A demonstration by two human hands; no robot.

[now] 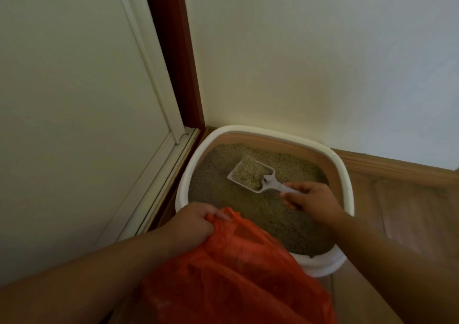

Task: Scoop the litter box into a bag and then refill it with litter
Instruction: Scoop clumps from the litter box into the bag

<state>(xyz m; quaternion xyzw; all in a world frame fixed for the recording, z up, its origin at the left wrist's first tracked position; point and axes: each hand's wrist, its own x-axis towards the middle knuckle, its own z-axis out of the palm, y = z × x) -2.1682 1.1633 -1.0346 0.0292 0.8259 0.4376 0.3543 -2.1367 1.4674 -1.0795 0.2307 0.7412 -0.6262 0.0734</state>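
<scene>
A white-rimmed litter box (344, 172) sits on the floor in a room corner, filled with brownish litter (248, 206). My right hand (314, 200) grips the handle of a pale grey scoop (253, 175), whose pan holds a heap of litter just above the surface. My left hand (192, 221) grips the bunched rim of an orange plastic bag (238, 271) at the box's near left edge. The bag hangs down in front and hides the box's near left corner.
A white wall (310, 62) stands behind the box, with a wooden skirting board (387, 165) at the right. A dark red door frame (173, 57) and a white door (74, 100) are at the left. Wooden floor (402, 214) lies to the right.
</scene>
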